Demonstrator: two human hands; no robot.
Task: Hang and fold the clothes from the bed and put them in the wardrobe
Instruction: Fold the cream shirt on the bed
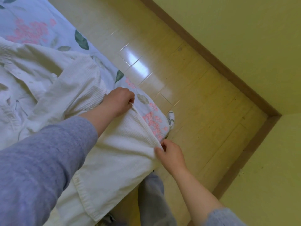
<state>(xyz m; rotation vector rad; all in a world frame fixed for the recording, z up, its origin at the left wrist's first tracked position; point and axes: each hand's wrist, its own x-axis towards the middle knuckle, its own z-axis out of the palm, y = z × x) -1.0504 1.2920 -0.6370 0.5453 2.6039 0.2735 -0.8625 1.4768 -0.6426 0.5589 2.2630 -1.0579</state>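
A home bedroom: a bed under a pale blue sheet printed with pink flowers and green leaves (32, 26), a glossy yellowish tiled floor (187, 75), brown skirting board (211, 57) and plain yellow walls (244, 22).

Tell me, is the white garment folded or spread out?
Spread out, rumpled: the white garment lies across the bed; left hand and right hand pinch its edge.

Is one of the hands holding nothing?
No, the left hand and the right hand both grip the edge of the white garment on the bed.
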